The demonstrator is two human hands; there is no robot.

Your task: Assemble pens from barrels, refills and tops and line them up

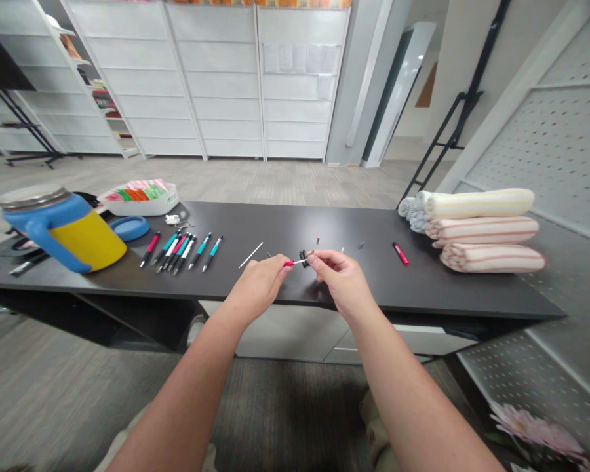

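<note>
My left hand [259, 283] is closed around a red pen part [288, 263], from which a thin pale rod [299, 261] points right. My right hand [343, 278] pinches at the rod's far end; a small dark bit shows at its fingertips, too small to name. Small black pieces [303, 257] sit just behind the rod, between the hands. Left of them on the desk lies a thin white stick, like a pen refill [250, 255]. Little metal pieces [318, 240] are scattered beyond my right hand. Farther right is a red pen barrel [400, 254].
Several click pens [177, 252] lie in a row on the dark desk [373, 288], left of my hands. A blue and yellow mug [86, 233], its blue lid [130, 228] and a white basket [142, 205] stand farther left. Rolled towels [486, 229] are stacked at the right.
</note>
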